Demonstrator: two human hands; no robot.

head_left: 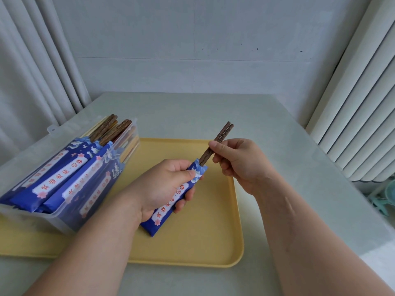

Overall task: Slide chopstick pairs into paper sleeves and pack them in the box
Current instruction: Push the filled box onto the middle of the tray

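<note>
1. I am gripping the paper sleeve [165,214] in my left hand [164,186]. My fingers are curling round it and my thumb is pressing on its printed face near the open end.
2. I am pinching the chopstick pair [221,136] with my right hand [239,163]. Thumb and forefinger are closing on the two sticks just above the sleeve's mouth, and the other fingers are curling loosely underneath.
3. The dark wooden sticks are lying side by side. Their lower ends are sitting inside the sleeve's open end and their upper ends are pointing up and away from me.
4. I am holding sleeve and sticks over the yellow tray [213,238], which is resting on the pale table [213,112].
5. The clear plastic box [64,221] is standing on the tray's left part, just beside my left forearm.
6. Filled sleeves [57,178] are leaning inside the box, with brown stick ends protruding from their tops toward the far side.
</note>
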